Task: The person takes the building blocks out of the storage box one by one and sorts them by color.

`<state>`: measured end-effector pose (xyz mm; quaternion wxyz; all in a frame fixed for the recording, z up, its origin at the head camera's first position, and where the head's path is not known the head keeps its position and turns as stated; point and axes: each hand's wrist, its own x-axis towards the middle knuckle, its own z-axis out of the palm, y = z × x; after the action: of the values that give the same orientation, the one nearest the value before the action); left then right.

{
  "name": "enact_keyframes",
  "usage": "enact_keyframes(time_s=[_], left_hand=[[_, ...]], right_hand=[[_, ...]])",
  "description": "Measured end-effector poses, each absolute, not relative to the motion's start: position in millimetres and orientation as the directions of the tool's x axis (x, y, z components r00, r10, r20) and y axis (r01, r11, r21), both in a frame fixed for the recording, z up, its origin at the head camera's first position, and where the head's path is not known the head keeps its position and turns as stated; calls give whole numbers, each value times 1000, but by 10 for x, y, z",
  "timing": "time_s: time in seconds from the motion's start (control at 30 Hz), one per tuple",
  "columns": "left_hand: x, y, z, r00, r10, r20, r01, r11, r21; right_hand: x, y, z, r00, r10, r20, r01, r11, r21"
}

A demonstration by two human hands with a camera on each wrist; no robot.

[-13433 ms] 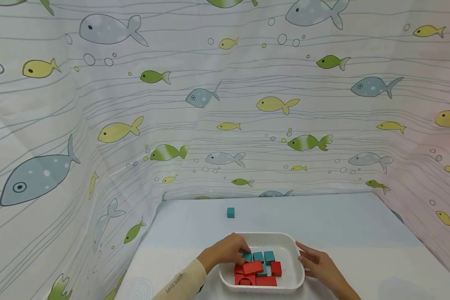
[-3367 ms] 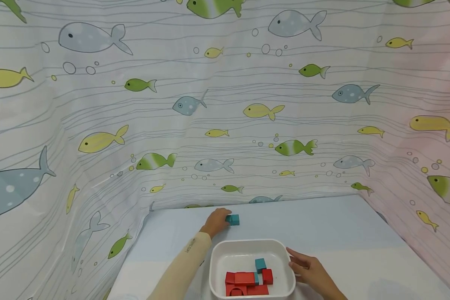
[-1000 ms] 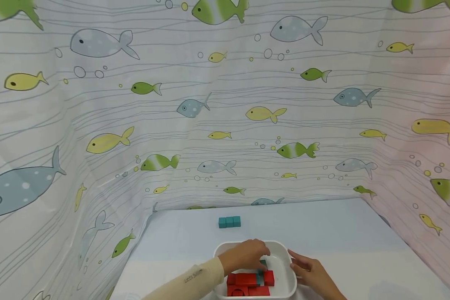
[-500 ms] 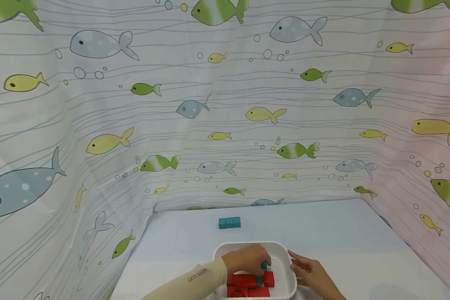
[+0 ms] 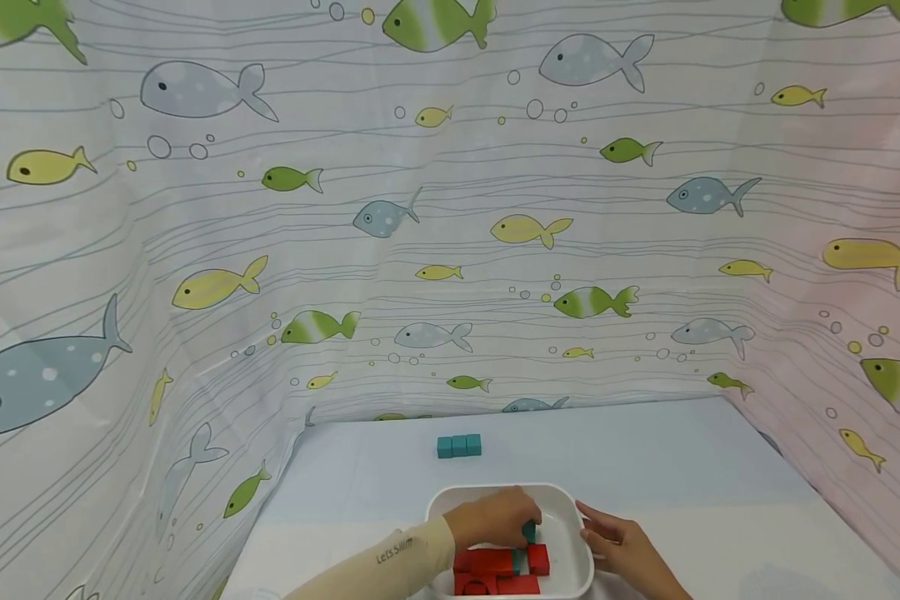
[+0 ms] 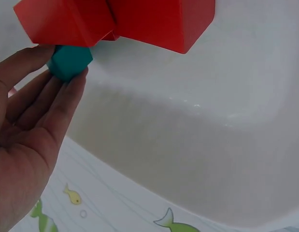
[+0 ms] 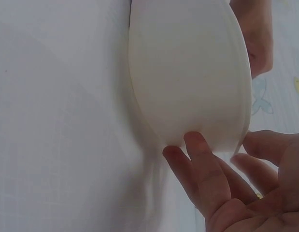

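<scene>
My left hand (image 5: 498, 518) reaches into a white plastic tub (image 5: 567, 567) and pinches a small teal cube (image 6: 69, 63) between thumb and fingertips. Close by in the tub are red blocks (image 5: 538, 560), one with a round cut-out, and another teal cube (image 5: 517, 562), partly covered. The left wrist view has red blocks (image 6: 154, 21) right above the pinched cube. With spread, slightly bent fingers, my right hand (image 5: 621, 546) touches the tub's right side. In the right wrist view its fingertips (image 7: 195, 137) rest against the outer wall, near the rim.
Three teal cubes (image 5: 459, 446) stand side by side in a row on the pale-covered table (image 5: 645, 458), beyond the tub. A fish-printed white curtain (image 5: 450, 292) rises behind the table and along both sides.
The single teal cube on the table became a row of three. My left hand went from the row back into the tub and now pinches another cube. The right hand stayed at the tub's side.
</scene>
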<state>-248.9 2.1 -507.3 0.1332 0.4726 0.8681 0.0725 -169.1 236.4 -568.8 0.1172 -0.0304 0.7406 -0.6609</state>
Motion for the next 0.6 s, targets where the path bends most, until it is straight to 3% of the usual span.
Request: enact_keyframes(time_s=[0.6], left_hand=[[-2643,-3,-4732,-503,863,-48,827,497,263]], right_hand=[[-1691,2341,-5695,-974,-172,-145,118,154,-981]])
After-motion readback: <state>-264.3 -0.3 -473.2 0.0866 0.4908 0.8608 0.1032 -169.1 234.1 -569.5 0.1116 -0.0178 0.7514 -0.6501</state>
